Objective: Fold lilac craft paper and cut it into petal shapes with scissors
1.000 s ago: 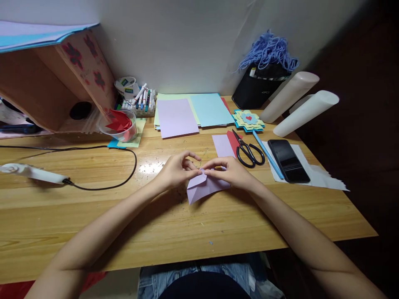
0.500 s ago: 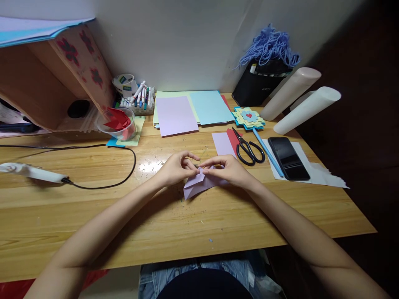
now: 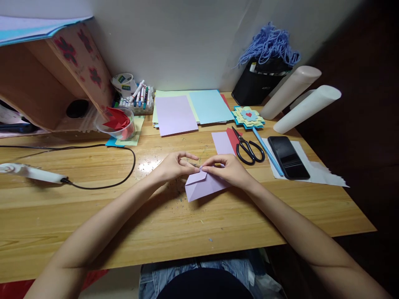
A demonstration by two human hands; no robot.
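Observation:
A folded sheet of lilac paper [image 3: 204, 187] is held at the middle of the wooden table, its creased flap facing me. My left hand [image 3: 176, 167] pinches the paper's top edge between thumb and a finger, with the index finger lifted. Right beside it, my right hand [image 3: 227, 169] grips the same top edge, thumb and fingers pressed together and covering the paper's right part. The two sets of fingertips nearly meet. Just beyond my right hand lie a flat lilac paper piece [image 3: 222, 142] and black-handled scissors [image 3: 249, 150].
Coloured paper sheets [image 3: 176, 115] lie at the back. A phone [image 3: 289, 158] and a blue stick [image 3: 268, 153] rest on white paper at right. At left are a glue gun [image 3: 34, 172] with its cord, a plastic bowl [image 3: 124, 133] with red paper, and markers [image 3: 142, 97].
The lilac paper has tilted and opened flatter toward me, showing more of its folded face. Both hands stay at its top edge, with the left fingers shifted slightly.

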